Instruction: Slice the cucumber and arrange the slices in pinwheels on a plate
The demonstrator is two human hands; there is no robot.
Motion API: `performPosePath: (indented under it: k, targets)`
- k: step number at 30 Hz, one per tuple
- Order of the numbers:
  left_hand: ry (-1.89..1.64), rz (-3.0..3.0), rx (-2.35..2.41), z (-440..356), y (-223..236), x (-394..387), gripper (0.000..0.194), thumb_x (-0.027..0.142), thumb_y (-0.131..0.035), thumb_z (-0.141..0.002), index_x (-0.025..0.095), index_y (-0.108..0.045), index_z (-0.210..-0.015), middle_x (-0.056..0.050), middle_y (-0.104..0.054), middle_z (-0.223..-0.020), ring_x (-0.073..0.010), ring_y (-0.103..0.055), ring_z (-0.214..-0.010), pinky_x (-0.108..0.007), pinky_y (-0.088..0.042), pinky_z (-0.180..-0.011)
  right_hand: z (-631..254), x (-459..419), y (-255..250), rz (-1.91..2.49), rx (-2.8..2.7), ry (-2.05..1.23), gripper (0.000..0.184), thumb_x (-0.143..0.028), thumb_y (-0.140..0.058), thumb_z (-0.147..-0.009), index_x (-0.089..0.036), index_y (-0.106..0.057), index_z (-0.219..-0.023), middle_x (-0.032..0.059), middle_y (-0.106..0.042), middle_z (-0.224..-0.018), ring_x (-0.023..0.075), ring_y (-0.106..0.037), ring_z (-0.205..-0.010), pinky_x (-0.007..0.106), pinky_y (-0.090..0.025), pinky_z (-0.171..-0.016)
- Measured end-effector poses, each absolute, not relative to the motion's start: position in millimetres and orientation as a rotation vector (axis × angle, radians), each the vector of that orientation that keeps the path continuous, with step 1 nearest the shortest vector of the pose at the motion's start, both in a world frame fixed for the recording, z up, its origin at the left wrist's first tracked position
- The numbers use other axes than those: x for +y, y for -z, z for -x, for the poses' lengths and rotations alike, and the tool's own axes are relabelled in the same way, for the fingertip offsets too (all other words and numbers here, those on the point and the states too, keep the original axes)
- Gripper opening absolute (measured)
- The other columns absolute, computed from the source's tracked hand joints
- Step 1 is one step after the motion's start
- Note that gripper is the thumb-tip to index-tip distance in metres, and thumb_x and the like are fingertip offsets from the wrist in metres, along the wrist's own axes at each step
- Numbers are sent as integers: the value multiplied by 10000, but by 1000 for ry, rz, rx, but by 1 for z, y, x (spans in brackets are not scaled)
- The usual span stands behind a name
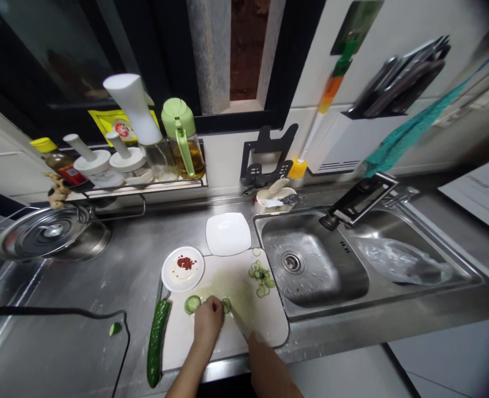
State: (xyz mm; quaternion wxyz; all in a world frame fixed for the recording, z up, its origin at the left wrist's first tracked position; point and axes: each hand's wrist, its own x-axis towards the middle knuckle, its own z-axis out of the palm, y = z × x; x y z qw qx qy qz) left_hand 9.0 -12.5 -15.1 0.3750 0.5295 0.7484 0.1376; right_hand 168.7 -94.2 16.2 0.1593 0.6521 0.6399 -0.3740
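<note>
My left hand (pixel 208 320) is closed, its fingers curled down over cucumber on the white cutting board (pixel 178 342). Cucumber slices (pixel 193 304) lie to its left, and another slice (pixel 226 305) shows just right of its fingertips. My right hand (pixel 259 349) grips a knife (pixel 238 321), its blade pointing up and left toward that slice; the handle is hidden in the fist. A loose group of cut slices (pixel 261 278) lies at the board's right side. One whole cucumber (pixel 158 342) rests along the left edge.
Behind the board are a white plate with chopped red bits (pixel 183 269) and a square white dish (pixel 228 234). A steel sink (pixel 314 265) lies to the right. At left are a lidded pot (pixel 49 235), a cucumber end (pixel 115 329) and a black cable (pixel 126 337).
</note>
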Motion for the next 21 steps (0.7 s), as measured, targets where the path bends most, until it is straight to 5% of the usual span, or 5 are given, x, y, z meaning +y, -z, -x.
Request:
performPosePath:
  k: [13,21]
  targets:
    - [-488,-1369,1867,-1,9,-23,219,284,-465,-839,197,-625,-717,9,-635,-616,-137,-579,-606,-216,-385,-606,-190,-106,-34,-1801,1702,1157,676,-22,-438,-687,-258,-502,-1318,136,-702,-1069,272,-653,-1008,361,-494,-812]
    - [-508,-1236,2097,53,2,-32,226,378,-477,-837,233,-650,-816,-1,-713,-732,-157,-648,-662,-216,-425,-643,-189,-96,-40,-1756,1622,1180,736,106,-264,-714,-103,-381,-1409,174,-682,-1108,244,-642,-1042,337,-498,-830]
